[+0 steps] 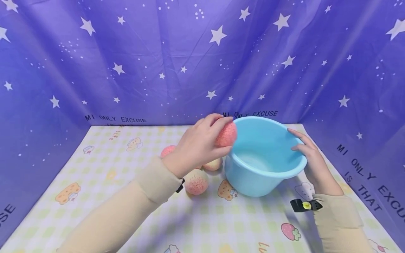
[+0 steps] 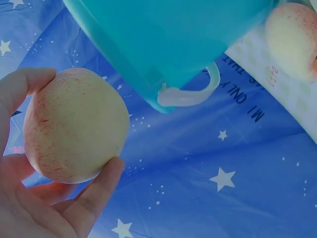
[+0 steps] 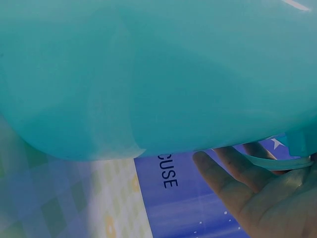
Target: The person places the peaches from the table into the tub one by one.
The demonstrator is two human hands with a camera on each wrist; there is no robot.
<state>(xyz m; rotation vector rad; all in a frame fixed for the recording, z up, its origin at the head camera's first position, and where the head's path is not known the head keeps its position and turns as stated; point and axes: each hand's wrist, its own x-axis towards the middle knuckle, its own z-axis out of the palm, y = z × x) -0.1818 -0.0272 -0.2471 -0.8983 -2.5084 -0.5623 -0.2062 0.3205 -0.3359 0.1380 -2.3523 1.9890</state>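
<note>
My left hand grips a peach beside the left rim of a light blue plastic bucket. In the left wrist view the peach is pale yellow with red speckles, held between thumb and fingers. At the bucket's right side, my right hand holds the rim, its fingertips reaching over the edge. The right wrist view shows the fingers against the bucket's outer wall, close to its handle. The bucket stands upright, and its pale inner bottom shows.
Left of the bucket, more peaches lie on the table: one speckled in front, one yellowish against the bucket, one pink partly behind my left wrist. The checked tablecloth meets a purple star curtain at the back and sides.
</note>
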